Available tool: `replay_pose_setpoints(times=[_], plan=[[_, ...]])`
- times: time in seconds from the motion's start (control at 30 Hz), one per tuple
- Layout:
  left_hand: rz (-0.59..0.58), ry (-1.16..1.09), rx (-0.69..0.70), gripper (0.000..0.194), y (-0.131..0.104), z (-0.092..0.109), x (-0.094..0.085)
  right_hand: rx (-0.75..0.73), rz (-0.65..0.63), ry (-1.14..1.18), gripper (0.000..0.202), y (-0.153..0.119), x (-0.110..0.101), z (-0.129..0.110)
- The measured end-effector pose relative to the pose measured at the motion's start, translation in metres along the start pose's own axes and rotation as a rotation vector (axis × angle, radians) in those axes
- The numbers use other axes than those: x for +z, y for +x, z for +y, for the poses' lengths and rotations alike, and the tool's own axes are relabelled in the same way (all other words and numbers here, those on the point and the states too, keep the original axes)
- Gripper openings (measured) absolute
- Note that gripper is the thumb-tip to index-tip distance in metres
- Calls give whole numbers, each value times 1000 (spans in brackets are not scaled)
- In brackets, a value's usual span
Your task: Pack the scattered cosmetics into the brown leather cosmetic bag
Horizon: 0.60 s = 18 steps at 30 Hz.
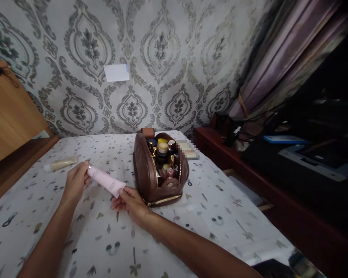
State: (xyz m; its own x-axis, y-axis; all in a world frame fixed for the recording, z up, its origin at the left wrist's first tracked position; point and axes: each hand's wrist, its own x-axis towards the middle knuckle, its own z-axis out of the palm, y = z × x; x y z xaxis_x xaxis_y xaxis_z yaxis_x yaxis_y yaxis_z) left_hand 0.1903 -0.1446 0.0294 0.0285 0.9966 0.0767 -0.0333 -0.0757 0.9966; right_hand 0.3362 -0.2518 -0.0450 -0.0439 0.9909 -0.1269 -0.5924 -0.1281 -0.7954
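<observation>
A pink squeeze tube (106, 181) with a silvery cap end is held up between both hands. My left hand (76, 180) is closed on the cap end, and my right hand (130, 202) pinches the flat lower end between thumb and fingers. Just right of the tube stands a brown toiletry bag (143, 170), unzipped at the top. Several jars and bottles fill it, among them a yellow-lidded jar (162, 145) and gold-topped bottles (152, 148). Beyond my left hand, a pale yellow tube (62, 163) with a white cap lies on the sheet.
A patterned white sheet (104, 239) covers the surface. Behind the bag lies a blurred flat item (188, 150). A wooden cabinet (14, 116) stands at left, a dark red ledge (220, 148) runs along the right, and a patterned wall (162, 85) closes the back.
</observation>
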Motion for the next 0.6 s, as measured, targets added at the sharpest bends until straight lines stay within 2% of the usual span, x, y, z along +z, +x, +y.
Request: replay_pose_setpoints(times=[0.37,0.47,0.6], plan=[[-41,-1,69,29,0,-3,2,-43,-22,-93,59,-3,1,4],[-41,-4,62,28,2,-6,0,-31,-32,-103,56,-5,2,2],[-22,-9,52,29,3,-9,-1,-5,-46,-98,62,-7,4,-1]])
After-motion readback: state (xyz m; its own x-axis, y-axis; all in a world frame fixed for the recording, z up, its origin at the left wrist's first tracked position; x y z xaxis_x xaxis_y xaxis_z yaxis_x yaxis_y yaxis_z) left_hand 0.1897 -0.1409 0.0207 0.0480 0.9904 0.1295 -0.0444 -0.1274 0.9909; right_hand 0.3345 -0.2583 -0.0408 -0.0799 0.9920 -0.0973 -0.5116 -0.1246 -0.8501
